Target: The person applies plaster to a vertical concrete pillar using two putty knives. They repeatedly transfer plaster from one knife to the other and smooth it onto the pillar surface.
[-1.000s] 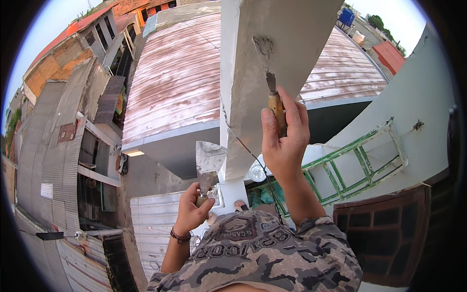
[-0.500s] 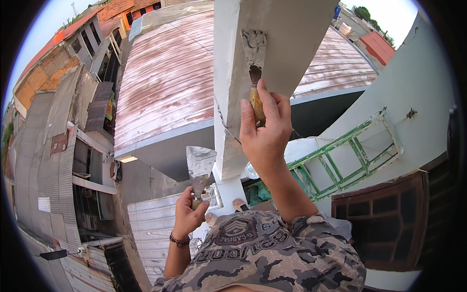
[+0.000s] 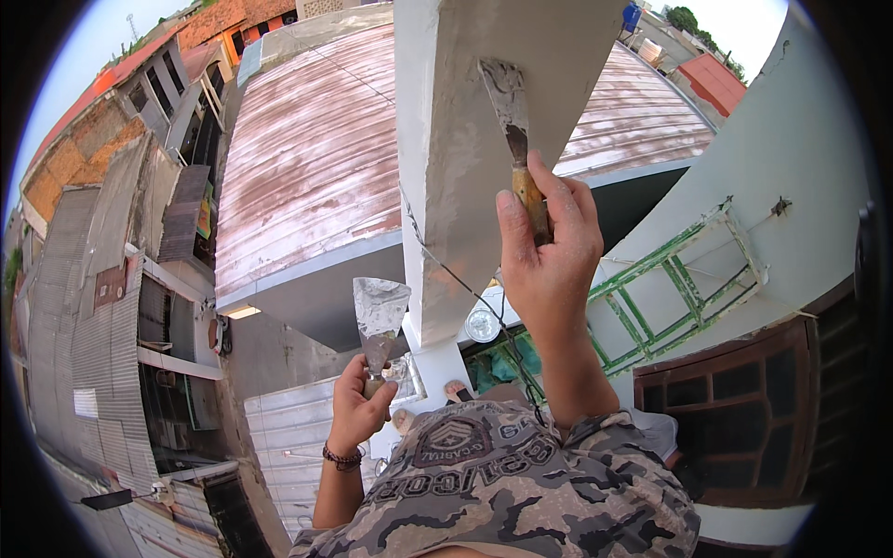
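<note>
My right hand (image 3: 551,251) grips the wooden handle of a putty knife (image 3: 531,200), its blade smeared with grey-white filler. That blade lies against the broad face of a grey-white pillar (image 3: 479,167), tilted with its tip toward the upper left. Lower and to the left, my left hand (image 3: 361,405) is closed round the short handle of a second, wider putty knife (image 3: 379,312). White filler coats this upright blade, which stands apart from the pillar. Damp-looking patches of filler show on the pillar's face and edge.
A dark cable (image 3: 465,286) hangs across the pillar toward my shirt. Right of my right arm lies a green, paint-spattered ladder (image 3: 674,288). A round, pale container (image 3: 482,325) stands by the pillar's foot. Metal roofs (image 3: 307,158) spread out below, and a brown-framed window (image 3: 726,409) is at lower right.
My right hand and its putty knife have moved right across the pillar's face, and the blade now leans more to the left. My left hand has barely moved.
</note>
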